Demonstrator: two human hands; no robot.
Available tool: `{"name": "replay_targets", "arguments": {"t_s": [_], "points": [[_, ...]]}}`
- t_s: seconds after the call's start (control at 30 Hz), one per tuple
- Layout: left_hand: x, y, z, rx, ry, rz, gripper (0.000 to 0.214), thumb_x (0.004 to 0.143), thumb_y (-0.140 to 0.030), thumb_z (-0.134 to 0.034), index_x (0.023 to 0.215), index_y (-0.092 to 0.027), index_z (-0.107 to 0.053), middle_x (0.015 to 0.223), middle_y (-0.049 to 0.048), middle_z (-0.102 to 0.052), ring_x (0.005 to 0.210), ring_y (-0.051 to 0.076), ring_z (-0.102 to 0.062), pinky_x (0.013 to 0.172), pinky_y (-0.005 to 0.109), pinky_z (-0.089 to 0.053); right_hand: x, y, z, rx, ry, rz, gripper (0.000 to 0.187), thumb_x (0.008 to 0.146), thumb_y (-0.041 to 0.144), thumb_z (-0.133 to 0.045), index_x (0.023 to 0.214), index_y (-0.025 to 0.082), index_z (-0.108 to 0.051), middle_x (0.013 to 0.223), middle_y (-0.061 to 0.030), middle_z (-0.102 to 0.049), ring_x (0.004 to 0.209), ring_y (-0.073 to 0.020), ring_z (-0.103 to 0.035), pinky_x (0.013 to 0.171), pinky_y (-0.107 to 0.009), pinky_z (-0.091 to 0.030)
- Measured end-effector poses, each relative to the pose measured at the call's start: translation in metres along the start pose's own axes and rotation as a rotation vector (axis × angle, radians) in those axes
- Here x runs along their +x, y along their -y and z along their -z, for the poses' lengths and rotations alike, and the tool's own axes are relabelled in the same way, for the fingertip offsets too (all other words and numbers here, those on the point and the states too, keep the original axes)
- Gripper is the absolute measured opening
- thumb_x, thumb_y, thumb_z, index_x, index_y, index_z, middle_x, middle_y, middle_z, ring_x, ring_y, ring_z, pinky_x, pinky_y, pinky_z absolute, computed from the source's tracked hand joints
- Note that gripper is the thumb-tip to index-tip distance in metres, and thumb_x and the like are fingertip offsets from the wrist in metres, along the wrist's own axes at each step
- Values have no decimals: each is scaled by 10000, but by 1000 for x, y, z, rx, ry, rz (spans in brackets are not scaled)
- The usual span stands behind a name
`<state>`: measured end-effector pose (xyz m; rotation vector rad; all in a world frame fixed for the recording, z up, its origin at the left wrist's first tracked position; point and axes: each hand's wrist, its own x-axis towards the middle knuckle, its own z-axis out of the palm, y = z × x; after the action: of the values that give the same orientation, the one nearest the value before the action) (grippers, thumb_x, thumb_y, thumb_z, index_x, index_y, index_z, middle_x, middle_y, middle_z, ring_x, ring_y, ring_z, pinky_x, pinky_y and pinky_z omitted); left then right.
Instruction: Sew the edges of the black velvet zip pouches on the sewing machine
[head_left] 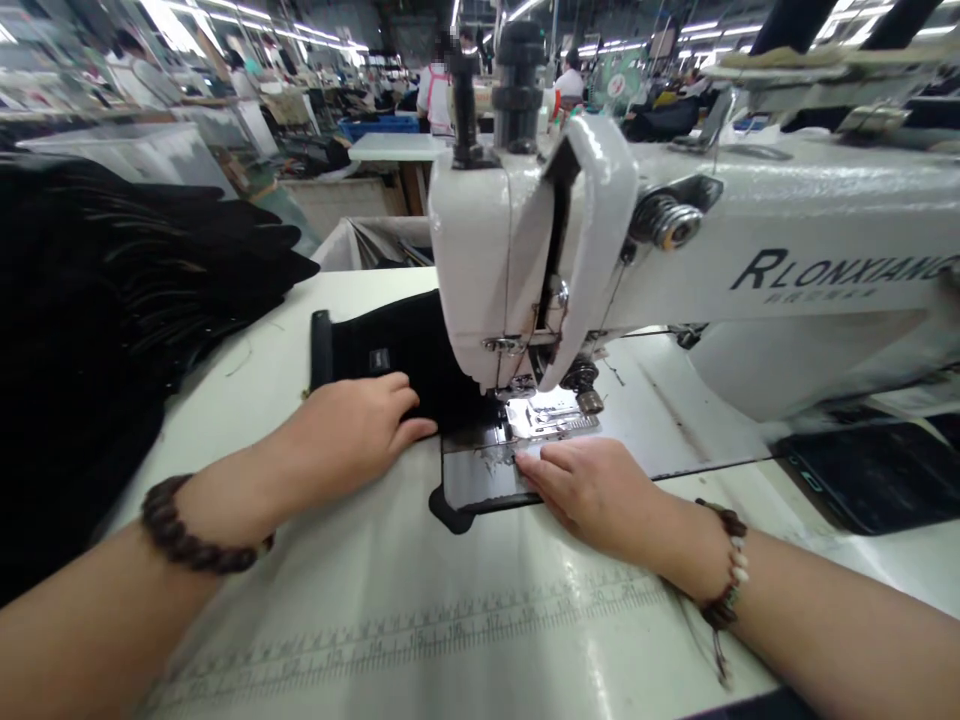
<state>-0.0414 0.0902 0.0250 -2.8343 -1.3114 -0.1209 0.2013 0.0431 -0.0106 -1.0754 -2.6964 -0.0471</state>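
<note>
— When checking the left hand (360,425), gripping or merely resting?
— Resting on the near edge of the black fabric (412,345), with thumb spread apart from fingers, not clenched.
— And where to look for that fabric?
— On the pale table (360,570), at the left of the sewing machine (472,230), reaching in behind and beneath it.
— And with the right hand (600,490)?
— Touching the shiny metal plate (480,482) with the fingertips; pinching something or not, impossible to tell.
— And looking farther left?
— See a tall heap of black cloth (97,260).
</note>
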Motion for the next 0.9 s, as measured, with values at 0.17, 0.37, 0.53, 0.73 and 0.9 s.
{"name": "replay_targets", "arguments": {"t_s": [0.17,0.37,0.53,0.73,0.9], "points": [[-65,-78,8,15,6,-139,439,734,-475,-584,979,-111,-610,949,127,-631,786,245,-612,613,312,-518,-9,1,20,49,-89,71,338,923,259,-324,785,124,-602,579,-13,-506,502,-124,-388,483,-274,-253],[-81,-115,-3,-62,-91,-154,252,760,-199,-560,1001,-125,-580,946,84,-637,834,199,-591,738,289,-509,-33,37,42,203,16,100,400,857,459,-436,1016,111,-555,780,-68,-582,688,-181,-512,620,-310,-403],[-80,-108,-3,-133,-98,-238,165,800,-97,-451,885,-146,-584,891,76,-615,843,188,-574,768,314,-493,-43,67,35,244,76,73,509,807,380,-552,1207,96,-413,971,-102,-577,842,-219,-518,712,-355,-440],[-69,-137,10,-149,-90,-280,189,753,-52,-461,887,-111,-581,863,63,-621,769,183,-573,693,284,-501,-51,71,29,162,-92,109,240,878,165,-393,1063,60,-505,887,-111,-599,774,-205,-532,696,-349,-448],[-77,-142,1,-156,-242,-230,253,818,-54,-345,903,-105,-578,823,64,-640,724,165,-582,710,265,-492,-55,71,29,118,-226,172,295,880,80,-270,1003,42,-535,836,-135,-624,766,-204,-567,679,-338,-463]]}}
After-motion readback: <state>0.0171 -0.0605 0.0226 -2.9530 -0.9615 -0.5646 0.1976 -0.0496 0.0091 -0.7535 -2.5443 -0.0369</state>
